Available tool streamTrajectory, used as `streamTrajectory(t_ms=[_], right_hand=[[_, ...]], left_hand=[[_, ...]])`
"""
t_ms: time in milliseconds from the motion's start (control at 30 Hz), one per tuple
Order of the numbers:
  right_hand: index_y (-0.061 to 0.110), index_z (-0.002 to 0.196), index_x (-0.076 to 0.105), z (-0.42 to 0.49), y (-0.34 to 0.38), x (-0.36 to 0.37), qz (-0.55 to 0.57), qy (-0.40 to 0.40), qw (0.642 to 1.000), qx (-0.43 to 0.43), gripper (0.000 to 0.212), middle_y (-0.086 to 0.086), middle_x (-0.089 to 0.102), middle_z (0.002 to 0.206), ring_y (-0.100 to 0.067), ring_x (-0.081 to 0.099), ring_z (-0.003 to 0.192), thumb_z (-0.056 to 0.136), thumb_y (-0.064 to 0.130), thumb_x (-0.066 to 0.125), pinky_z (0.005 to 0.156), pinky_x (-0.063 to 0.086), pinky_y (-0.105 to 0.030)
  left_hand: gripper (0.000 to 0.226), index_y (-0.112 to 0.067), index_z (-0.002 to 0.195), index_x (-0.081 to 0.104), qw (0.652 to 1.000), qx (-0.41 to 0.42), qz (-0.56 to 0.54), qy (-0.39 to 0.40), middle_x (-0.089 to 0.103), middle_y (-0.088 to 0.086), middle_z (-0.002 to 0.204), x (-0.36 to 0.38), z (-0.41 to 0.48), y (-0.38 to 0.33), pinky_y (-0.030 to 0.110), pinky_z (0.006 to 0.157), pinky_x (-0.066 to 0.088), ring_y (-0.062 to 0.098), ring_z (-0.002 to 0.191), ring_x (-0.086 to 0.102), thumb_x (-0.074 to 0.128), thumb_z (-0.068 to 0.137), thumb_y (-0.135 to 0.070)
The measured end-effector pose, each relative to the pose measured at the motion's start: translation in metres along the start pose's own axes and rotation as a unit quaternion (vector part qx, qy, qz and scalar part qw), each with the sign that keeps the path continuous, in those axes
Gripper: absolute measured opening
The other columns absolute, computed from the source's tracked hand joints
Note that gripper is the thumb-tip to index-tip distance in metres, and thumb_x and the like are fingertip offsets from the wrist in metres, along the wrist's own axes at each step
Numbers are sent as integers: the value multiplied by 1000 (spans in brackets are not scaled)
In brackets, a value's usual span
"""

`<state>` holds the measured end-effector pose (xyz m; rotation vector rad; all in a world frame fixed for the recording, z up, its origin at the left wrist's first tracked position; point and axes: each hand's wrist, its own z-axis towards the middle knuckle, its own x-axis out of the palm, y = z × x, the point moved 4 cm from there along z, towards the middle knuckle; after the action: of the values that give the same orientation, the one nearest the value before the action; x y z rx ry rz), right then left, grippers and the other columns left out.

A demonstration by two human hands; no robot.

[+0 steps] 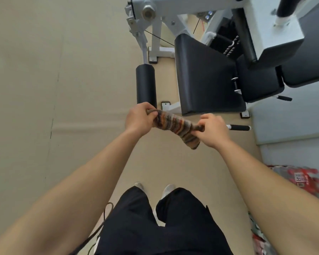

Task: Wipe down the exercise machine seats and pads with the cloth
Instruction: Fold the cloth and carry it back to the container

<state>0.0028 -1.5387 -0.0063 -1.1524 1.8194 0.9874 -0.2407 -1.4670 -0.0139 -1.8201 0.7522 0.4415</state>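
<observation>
The step in hand looks like readying the cloth (pixel 175 126) for wiping: it is bunched into a twisted roll, stretched between both hands. To do this well, I judge it should be opened and folded into a flat pad, so a broad face meets the vinyl, not a thin rope. Then one hand can press it down and sweep in overlapping passes, taking sides and edges as well as tops.

The left hand (pixel 139 116) grips the cloth's left end with curled fingers. The right hand (pixel 213 129) pinches the right end, and a loose tail hangs below it. The cloth is held in the air above the floor (pixel 44 89), touching no part of the machine (pixel 182 8).

The roller (pixel 146 83) stands just beyond the left hand, its near end close to the knuckles. The big pad (pixel 204 76) lies just far of the cloth, between the hands. A smaller seat (pixel 260 80) sits farther right, and a handle (pixel 239 127) pokes out right of the right hand. Whether any pad is already wiped cannot be told
</observation>
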Motion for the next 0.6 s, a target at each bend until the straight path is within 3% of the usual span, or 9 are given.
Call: streamTrajectory(t_ms=[33,100,200,267,333,433,533,600], right_hand=[[21,100,76,-5,7,-7,1,11,1000,-10,25,1,62,126,-26,52,121,88,43,72,95,46,-38],[25,90,73,-11,23,-19,24,60,998,-3,16,1,70,103,-26,63,105,86,41,73,83,52,-39],[24,76,65,-15,49,-35,61,96,993,13,23,3,68,77,-22,66,82,80,43,77,67,52,-36],[15,84,66,-15,68,-41,133,96,986,20,28,0,69,81,-20,65,81,80,38,80,64,51,-33],[7,95,66,-14,86,-42,231,92,968,35,36,-5,70,90,-19,66,84,79,33,84,71,54,-36],[6,94,66,-12,111,-40,375,81,922,52,29,-8,71,95,-21,69,91,80,24,84,82,59,-38],[8,103,70,-11,133,-32,527,76,842,87,20,-7,74,99,-25,70,103,86,14,78,86,57,-35],[3,115,70,-12,148,-29,610,79,782,100,24,-7,74,100,-25,68,104,91,8,71,83,54,-31]], left_hand=[[10,-29,100,71,1000,-4,-2,-2,66,-6,91,-13,-4,-1,30,77,52,19,90,64,64,94,-32],[10,-29,100,71,1000,-6,-3,-3,68,-6,93,-37,-12,-3,30,79,50,20,92,64,64,93,-32],[10,-29,100,71,1000,-14,-8,-18,69,-5,95,-71,-21,4,33,82,52,20,93,64,64,94,-32],[12,-27,102,71,999,-27,-22,-35,68,-5,95,-95,-24,15,34,84,54,20,94,65,64,94,-32],[13,-26,104,71,997,-39,-37,-47,68,-4,94,-117,-25,26,35,86,55,22,95,67,65,94,-32],[12,-27,102,70,996,-51,-48,-59,69,-5,92,-146,-25,41,39,87,57,22,93,68,65,93,-33],[9,-30,94,69,989,-85,-92,-73,70,-6,88,-166,-22,52,43,80,61,22,87,70,65,89,-36],[10,-27,94,70,982,-113,-128,-79,71,-3,90,-175,-19,56,36,70,62,21,84,71,66,88,-34]])
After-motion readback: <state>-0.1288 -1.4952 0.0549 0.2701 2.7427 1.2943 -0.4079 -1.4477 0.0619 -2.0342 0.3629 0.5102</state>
